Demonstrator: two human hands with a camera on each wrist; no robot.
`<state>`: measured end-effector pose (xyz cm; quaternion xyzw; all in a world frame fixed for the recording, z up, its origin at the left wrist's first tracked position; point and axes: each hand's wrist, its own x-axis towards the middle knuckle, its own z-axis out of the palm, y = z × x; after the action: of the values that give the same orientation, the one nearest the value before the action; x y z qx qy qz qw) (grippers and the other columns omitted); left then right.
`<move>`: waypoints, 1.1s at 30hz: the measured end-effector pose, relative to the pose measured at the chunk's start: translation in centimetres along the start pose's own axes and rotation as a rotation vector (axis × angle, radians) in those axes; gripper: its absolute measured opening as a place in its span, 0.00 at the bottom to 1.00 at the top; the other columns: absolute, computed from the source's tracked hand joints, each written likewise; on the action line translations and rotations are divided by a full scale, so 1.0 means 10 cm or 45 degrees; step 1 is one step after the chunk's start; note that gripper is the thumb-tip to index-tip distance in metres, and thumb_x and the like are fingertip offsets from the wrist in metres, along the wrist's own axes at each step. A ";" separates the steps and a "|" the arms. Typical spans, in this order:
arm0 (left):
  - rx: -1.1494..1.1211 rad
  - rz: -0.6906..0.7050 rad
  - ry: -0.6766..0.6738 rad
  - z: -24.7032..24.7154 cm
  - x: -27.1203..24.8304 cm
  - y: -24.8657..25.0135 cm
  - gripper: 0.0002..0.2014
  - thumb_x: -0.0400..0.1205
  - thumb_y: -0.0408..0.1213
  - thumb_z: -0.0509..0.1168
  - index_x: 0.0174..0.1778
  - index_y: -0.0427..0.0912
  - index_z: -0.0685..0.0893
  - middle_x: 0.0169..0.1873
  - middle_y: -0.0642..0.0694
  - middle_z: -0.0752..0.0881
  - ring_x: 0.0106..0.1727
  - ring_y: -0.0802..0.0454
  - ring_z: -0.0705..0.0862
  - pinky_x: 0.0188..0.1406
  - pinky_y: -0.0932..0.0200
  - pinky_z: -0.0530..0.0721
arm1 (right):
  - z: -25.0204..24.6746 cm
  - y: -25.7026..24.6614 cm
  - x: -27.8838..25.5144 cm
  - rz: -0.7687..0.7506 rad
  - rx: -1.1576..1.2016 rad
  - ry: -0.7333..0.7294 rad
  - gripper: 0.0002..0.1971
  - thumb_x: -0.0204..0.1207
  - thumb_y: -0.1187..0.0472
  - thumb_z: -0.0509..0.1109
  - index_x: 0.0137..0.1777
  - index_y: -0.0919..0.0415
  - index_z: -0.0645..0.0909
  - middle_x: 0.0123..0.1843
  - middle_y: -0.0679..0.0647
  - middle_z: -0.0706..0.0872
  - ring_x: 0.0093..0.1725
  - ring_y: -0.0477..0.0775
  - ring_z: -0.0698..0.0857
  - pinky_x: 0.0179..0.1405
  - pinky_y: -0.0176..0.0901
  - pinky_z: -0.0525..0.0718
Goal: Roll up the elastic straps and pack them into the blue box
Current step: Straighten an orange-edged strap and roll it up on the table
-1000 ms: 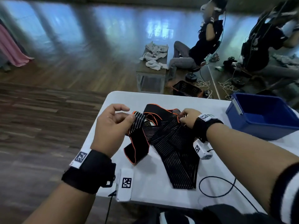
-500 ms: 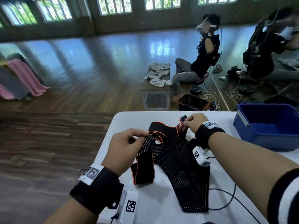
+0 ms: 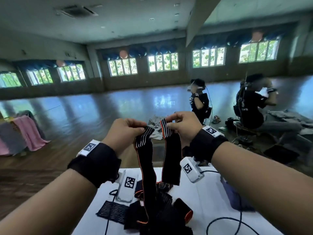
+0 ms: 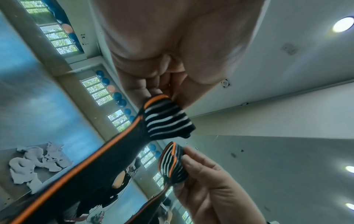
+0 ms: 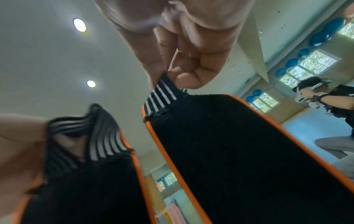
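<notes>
Barely started: my left hand (image 3: pixel 123 131) and right hand (image 3: pixel 182 123) each pinch one black, orange-edged elastic strap (image 3: pixel 145 160); nothing rolled yet.

Hanging straps (image 3: pixel 171 158) and strap heap (image 3: pixel 157 211) block table (image 3: pixel 210 197) centre; cable (image 3: pixel 225 223) loops right.

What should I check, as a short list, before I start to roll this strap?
1. Left hand pinches one striped end of the strap: ok.
2. Right hand pinches the other striped end: ok.
3. Strap fully lifted off the table: not ok, its lower part lies in the pile of straps.
4. Strap free of twists: cannot tell.
5. Blue box within reach: cannot tell, the right arm hides most of it.
</notes>
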<state>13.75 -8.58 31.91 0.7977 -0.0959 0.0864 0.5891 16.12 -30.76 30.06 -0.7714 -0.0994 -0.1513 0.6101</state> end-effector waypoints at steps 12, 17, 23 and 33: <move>-0.425 -0.059 0.066 1.17 -0.34 0.72 0.10 0.83 0.21 0.65 0.53 0.38 0.86 0.46 0.37 0.88 0.33 0.51 0.88 0.29 0.57 0.87 | -0.99 -0.38 -0.43 -0.130 0.286 -0.156 0.12 0.77 0.79 0.69 0.44 0.62 0.86 0.36 0.57 0.88 0.31 0.46 0.86 0.27 0.34 0.83; -0.650 -0.106 0.063 1.54 -0.53 0.88 0.12 0.83 0.21 0.64 0.59 0.39 0.81 0.42 0.41 0.88 0.28 0.51 0.88 0.29 0.54 0.89 | -1.26 -0.29 -0.57 -0.225 0.160 0.010 0.08 0.69 0.74 0.78 0.45 0.63 0.87 0.36 0.54 0.89 0.35 0.49 0.88 0.37 0.46 0.90; -0.755 -0.072 0.159 1.84 -0.64 0.94 0.12 0.83 0.22 0.66 0.58 0.41 0.80 0.47 0.36 0.85 0.29 0.50 0.87 0.24 0.58 0.85 | -1.49 -0.26 -0.70 -0.316 0.083 0.078 0.09 0.68 0.71 0.81 0.43 0.64 0.85 0.37 0.52 0.87 0.34 0.42 0.86 0.35 0.33 0.85; -0.751 -0.002 0.197 2.13 -0.44 0.99 0.11 0.82 0.20 0.67 0.52 0.40 0.81 0.43 0.41 0.85 0.31 0.52 0.87 0.26 0.59 0.85 | -1.59 -0.11 -0.79 -0.357 0.096 0.204 0.10 0.66 0.71 0.82 0.44 0.62 0.86 0.43 0.55 0.91 0.44 0.48 0.91 0.47 0.38 0.88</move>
<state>7.45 -31.58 33.76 0.5834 -0.0710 0.1148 0.8009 6.53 -45.69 31.61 -0.7120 -0.1627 -0.2922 0.6175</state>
